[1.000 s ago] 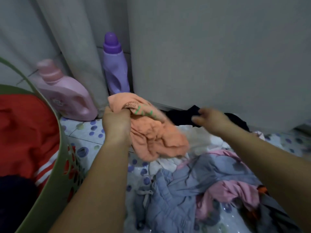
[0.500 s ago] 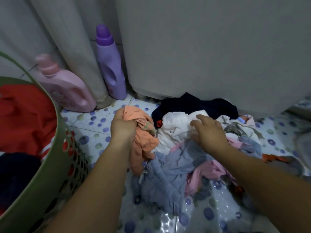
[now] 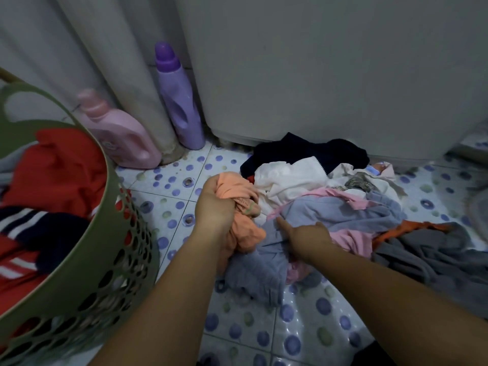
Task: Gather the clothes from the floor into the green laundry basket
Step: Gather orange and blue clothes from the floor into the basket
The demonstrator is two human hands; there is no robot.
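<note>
A heap of clothes lies on the dotted floor tiles: a blue-grey garment (image 3: 338, 215), pink cloth (image 3: 351, 240), white cloth (image 3: 287, 178), a dark navy piece (image 3: 303, 151) and a grey one (image 3: 435, 254). My left hand (image 3: 215, 204) is shut on a bunched orange garment (image 3: 237, 188), low at the heap's left edge. My right hand (image 3: 307, 240) presses into the blue-grey garment, index finger stretched left; its other fingers are hidden in the cloth. The green laundry basket (image 3: 111, 233) stands at the left, holding red and navy striped clothes.
A pink detergent jug (image 3: 121, 138) and a purple bottle (image 3: 179, 101) stand against a grey curtain behind the basket. A large white appliance wall (image 3: 317, 75) rises right behind the heap. Bare dotted tiles lie between basket and heap.
My left hand has lowered the orange garment from chest height down to the heap. My right hand moved from the white cloth back and down onto the blue-grey garment.
</note>
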